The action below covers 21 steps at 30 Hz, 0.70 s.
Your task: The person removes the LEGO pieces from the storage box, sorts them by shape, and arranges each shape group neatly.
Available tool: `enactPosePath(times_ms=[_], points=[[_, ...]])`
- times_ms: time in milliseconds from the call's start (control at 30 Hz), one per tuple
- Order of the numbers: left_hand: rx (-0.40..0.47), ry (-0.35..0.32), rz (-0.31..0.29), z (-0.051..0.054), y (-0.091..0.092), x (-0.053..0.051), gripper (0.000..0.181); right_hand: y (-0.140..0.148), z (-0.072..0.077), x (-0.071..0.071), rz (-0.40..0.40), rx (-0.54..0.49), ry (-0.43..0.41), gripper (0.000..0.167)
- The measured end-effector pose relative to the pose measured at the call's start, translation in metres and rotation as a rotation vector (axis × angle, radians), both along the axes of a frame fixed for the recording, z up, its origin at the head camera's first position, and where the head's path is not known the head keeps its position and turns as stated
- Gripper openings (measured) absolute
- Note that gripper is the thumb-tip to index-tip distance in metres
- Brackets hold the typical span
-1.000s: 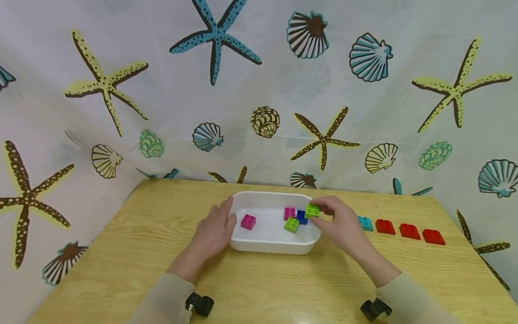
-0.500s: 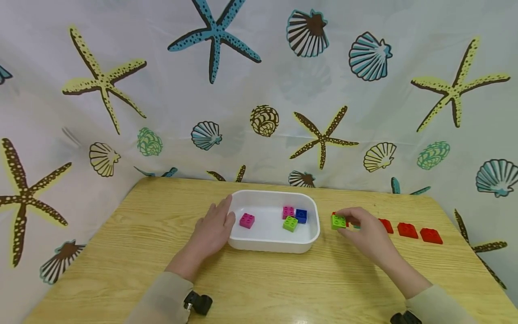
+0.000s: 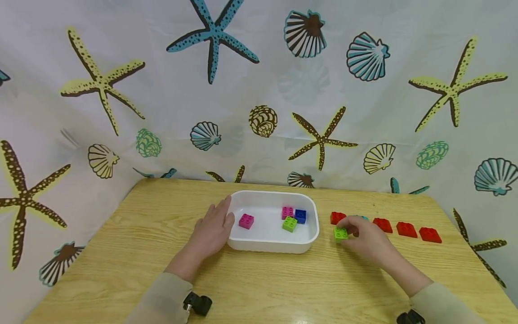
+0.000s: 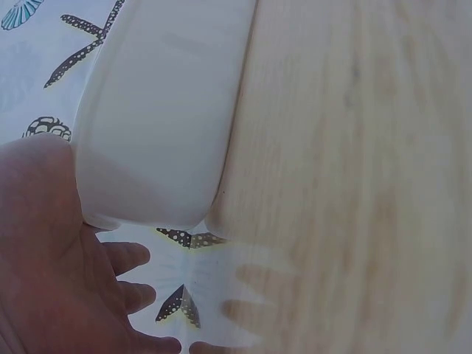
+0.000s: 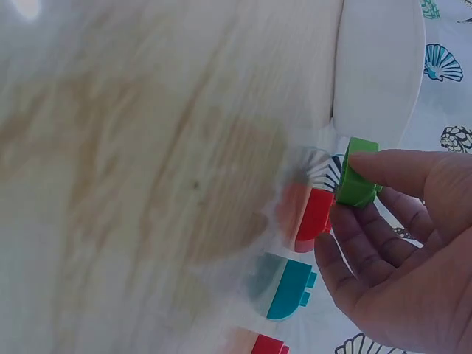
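Between thumb and fingers, my right hand [image 3: 366,236] pinches a lime green toy brick [image 3: 341,234], to the right of the white tray [image 3: 271,247]. In the right wrist view the green brick [image 5: 359,173] shows its hollow underside edge, near a red brick [image 5: 316,214]. My left hand [image 3: 213,228] rests against the tray's left end, fingers extended along it. In the left wrist view the hand [image 4: 66,273] touches the corner of the tray [image 4: 162,110]. Inside the tray lie two pink bricks, such as the left one [image 3: 246,221], another green brick [image 3: 289,224] and a blue brick [image 3: 300,216].
A row of bricks runs rightward on the wooden table [image 3: 275,288]: a red brick [image 3: 337,218], a turquoise brick [image 5: 291,289] mostly behind my right hand, then red bricks ending with the rightmost one [image 3: 430,235]. A patterned curtain [image 3: 259,94] hangs behind the table.
My right hand has carried the green brick out of the tray to the right, then slightly nearer, in front of the leftmost red brick. The left hand has stayed at the tray.
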<state>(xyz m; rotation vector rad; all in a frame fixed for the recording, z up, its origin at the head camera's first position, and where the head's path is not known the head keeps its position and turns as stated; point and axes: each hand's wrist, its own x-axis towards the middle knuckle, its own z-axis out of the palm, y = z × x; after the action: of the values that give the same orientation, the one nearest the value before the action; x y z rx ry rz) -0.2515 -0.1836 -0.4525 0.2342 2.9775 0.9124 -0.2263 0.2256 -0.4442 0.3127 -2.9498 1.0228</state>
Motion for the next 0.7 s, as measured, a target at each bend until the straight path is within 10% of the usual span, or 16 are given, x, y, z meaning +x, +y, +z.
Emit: enactPosePath(times_ms=[700], points=[[0.003,-0.007,0.002,0.0002,-0.0008,-0.0011,0.066,0.0032,-0.0104,-0.0085,0.068,-0.043,-0.03,0.034]])
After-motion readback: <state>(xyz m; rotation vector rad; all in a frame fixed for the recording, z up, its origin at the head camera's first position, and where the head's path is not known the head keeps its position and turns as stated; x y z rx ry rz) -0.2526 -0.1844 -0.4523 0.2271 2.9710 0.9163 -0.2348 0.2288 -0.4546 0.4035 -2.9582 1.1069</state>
